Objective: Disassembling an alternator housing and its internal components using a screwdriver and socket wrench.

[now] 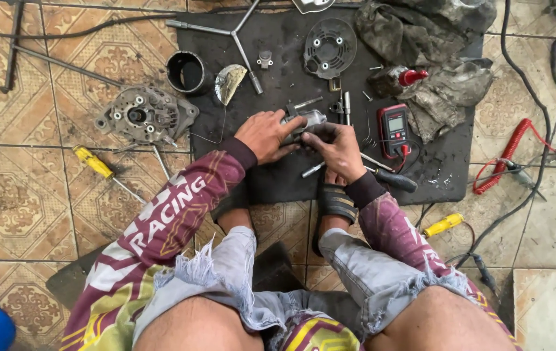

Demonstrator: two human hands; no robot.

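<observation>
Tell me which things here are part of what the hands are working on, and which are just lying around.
In hand:
left hand
right hand
small metal part

Lying about:
multimeter
yellow screwdriver
alternator housing
cross wrench

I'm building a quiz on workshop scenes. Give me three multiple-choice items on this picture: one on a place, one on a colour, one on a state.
1. Where does the round alternator housing lie?
A. on the tiled floor left of the black mat
B. on the mat
C. on the rags

2. The multimeter casing is
A. blue
B. red
C. green

3. The small metal part is
A. lying untouched
B. held by both hands
C. held by one hand

Answers: 1 A, it sits on tiles; 2 B, red edges show; 3 B, left hand and right hand both grip it.
</observation>
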